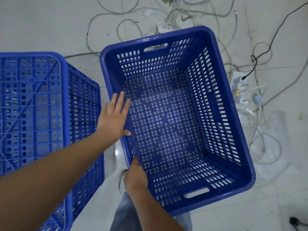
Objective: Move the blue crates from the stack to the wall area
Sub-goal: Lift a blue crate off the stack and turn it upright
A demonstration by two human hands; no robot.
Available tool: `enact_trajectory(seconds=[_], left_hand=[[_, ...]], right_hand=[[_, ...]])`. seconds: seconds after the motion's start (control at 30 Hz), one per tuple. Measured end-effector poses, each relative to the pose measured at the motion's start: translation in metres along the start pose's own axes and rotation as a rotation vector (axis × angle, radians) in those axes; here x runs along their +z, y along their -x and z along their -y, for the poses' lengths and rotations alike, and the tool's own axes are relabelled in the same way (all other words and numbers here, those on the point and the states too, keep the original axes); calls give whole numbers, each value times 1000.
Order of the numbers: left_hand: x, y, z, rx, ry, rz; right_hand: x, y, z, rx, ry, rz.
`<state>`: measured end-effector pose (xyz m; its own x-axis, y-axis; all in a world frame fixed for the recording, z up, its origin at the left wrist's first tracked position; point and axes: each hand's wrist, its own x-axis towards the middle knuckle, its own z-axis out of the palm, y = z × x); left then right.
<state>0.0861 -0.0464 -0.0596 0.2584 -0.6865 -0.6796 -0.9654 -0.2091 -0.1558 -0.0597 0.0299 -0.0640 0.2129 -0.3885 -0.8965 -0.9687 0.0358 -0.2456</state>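
An upright, empty blue perforated crate (175, 114) fills the middle of the view, its opening facing me. My right hand (135, 178) grips the crate's left long rim near its near corner, thumb inside the wall. My left hand (115, 117) is flat with fingers spread, over the same rim further along. I cannot tell whether it touches the rim. At the left stands an upturned blue crate (33, 114), its ribbed bottom facing up, with more blue crate walls below it.
Grey and white cables (166, 15) tangle across the tiled floor beyond the crate. A power strip (239, 85) with plugs and a black cord lies at the right, beside crumpled clear plastic (266, 130). My trouser leg and shoe (122, 179) show below the crate.
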Motion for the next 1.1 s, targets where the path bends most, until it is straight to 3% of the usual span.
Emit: enact_trajectory(seconds=[0.1,0.2,0.6,1.1], left_hand=[[-18,-21,14,305,-310,179],[-26,-31,23,368,-450,322],[-3,-20,23,362,-452,201],[58,53,-15,191,-139,232]], right_hand=[[1,-2,6,30,61,20],[3,-3,9,47,62,44],[-5,-2,-1,26,96,120],[-25,16,-71,-10,492,198]])
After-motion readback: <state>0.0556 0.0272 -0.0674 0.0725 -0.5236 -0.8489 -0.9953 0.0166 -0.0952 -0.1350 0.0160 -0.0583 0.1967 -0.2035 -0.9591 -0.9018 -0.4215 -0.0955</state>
